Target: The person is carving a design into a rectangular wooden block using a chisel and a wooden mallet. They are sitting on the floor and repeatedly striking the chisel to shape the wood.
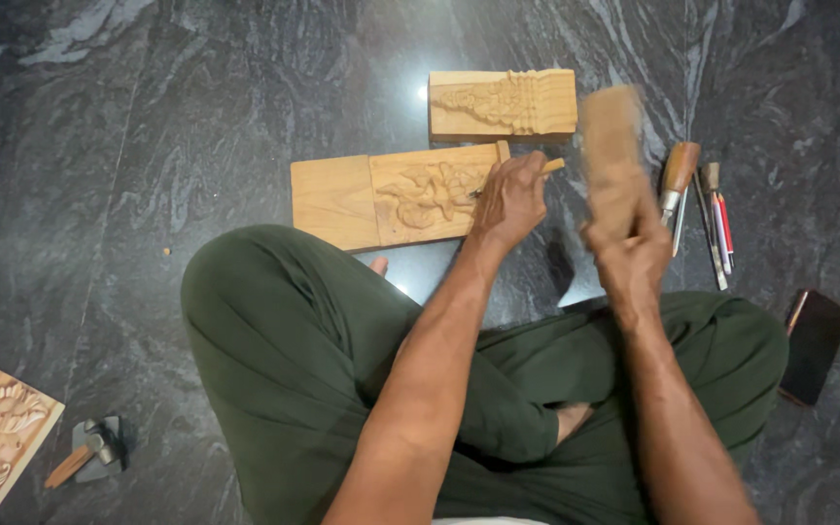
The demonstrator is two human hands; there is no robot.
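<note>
Dark polished stone floor [196, 117] is seen throughout. At centre, a slim wooden-handled chisel [537, 169] is gripped by the left hand [509, 199] on the pale carved wooden panel [396, 197]; right of it, a blurred wooden mallet [611, 156] is clasped in the right hand [631, 261].
</note>
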